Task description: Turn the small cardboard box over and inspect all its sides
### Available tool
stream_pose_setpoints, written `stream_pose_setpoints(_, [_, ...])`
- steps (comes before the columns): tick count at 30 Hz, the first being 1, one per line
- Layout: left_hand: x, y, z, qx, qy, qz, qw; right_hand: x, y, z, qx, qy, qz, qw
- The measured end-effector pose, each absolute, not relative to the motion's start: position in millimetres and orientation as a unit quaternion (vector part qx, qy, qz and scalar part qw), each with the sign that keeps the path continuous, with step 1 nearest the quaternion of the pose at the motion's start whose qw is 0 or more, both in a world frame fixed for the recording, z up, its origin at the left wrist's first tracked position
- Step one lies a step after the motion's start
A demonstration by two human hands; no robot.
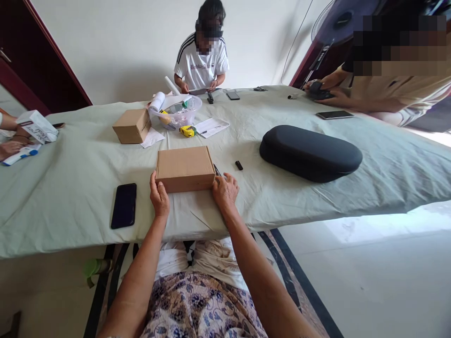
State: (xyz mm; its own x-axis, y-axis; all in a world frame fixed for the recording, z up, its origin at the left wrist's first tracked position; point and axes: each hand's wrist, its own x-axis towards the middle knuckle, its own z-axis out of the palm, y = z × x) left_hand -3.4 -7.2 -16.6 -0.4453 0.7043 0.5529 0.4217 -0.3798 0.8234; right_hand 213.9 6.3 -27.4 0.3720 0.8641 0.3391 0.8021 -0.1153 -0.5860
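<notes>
A closed brown cardboard box (185,166) lies flat on the pale green cloth of the table (70,178), right in front of me. My left hand (159,196) rests against the box's near left corner, fingers curled at its side. My right hand (225,189) touches the near right corner, fingers bent against the edge. Both hands frame the box without lifting it.
A black phone (124,205) lies left of my left hand. A small black object (239,165) and a large black oval case (310,152) sit to the right. Further back are a second cardboard box (132,126), a yellow tape measure (187,131), a clear bowl (181,111) and papers. Other people sit around the table.
</notes>
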Motion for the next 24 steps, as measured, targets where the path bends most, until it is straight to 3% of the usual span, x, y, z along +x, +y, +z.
stream_pose_setpoints(8, [-5.4,-5.9,-20.7,0.506,0.552,0.650,0.127,222.4,-0.7,-9.0,-0.775,-0.590,0.052,0.222])
stream_pose_setpoints(12, [-3.8,-7.8,-24.4,0.514,0.549,0.644,0.136,250.3,8.6,-15.5,-0.793,-0.573,0.030,0.205])
stream_pose_setpoints(14, [-2.6,-9.0,-25.8,0.515,0.549,0.643,0.139,263.2,15.6,-23.7,-0.793,-0.562,0.024,0.236])
stream_pose_setpoints(17, [-0.5,-10.8,-26.1,0.515,0.551,0.640,0.146,269.0,19.5,-34.0,-0.742,-0.559,0.018,0.370])
stream_pose_setpoints(21, [1.8,-11.9,-24.7,0.530,0.546,0.629,0.159,249.4,11.4,-37.3,-0.596,-0.545,0.156,0.569])
stream_pose_setpoints(24, [2.5,-12.2,-23.8,0.532,0.539,0.631,0.168,230.4,3.4,-38.8,-0.536,-0.552,0.232,0.595])
